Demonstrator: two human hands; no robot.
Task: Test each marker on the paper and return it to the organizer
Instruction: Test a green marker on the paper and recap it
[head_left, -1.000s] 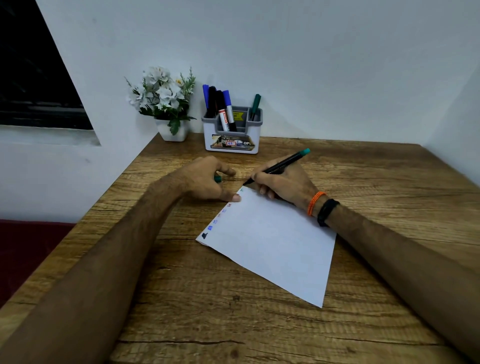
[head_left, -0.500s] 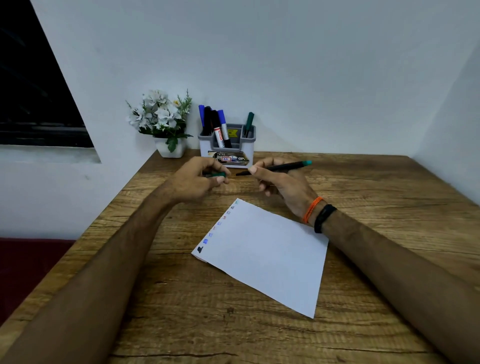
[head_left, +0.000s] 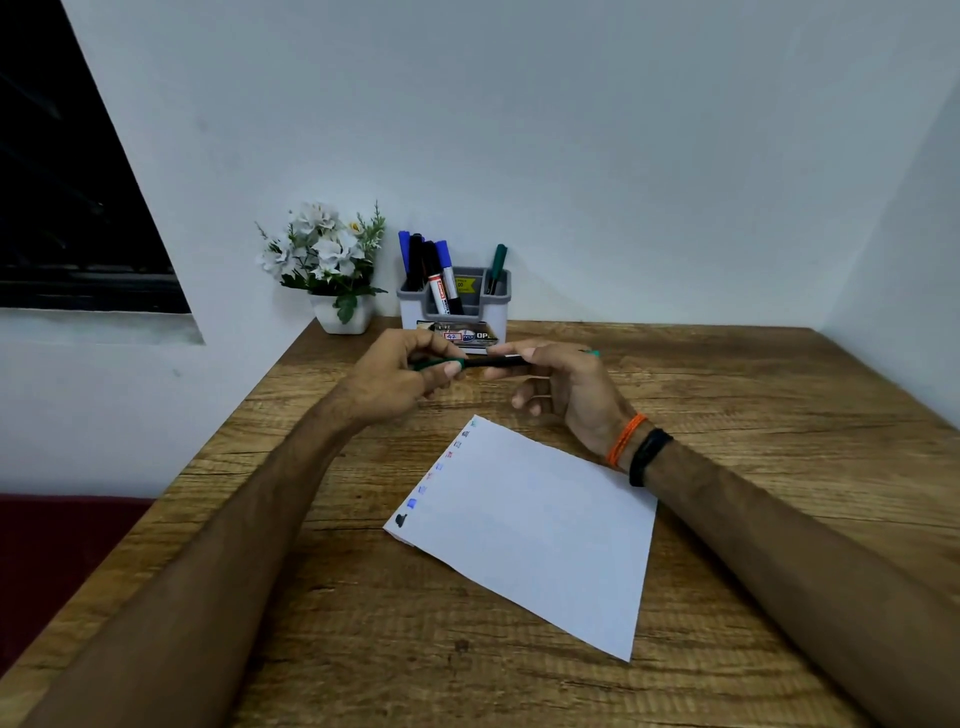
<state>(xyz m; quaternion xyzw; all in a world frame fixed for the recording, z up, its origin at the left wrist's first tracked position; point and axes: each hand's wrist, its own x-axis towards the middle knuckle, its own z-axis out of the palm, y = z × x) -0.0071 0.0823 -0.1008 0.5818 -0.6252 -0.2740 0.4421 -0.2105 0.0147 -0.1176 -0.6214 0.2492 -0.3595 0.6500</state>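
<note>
Lifted off paper (head_left: 524, 530) since a second ago; cap (head_left: 439, 364) in left hand (head_left: 395, 382) pinch meeting marker (head_left: 498, 359), clamped in right hand (head_left: 563, 384). Tested; organizer (head_left: 454, 306) next.

My one camera sits on my head, looking forward and down over my forearms at the wooden table (head_left: 727, 395). It is close above the near edge and faces the far white wall (head_left: 571, 130). No second view shares anything.
</note>
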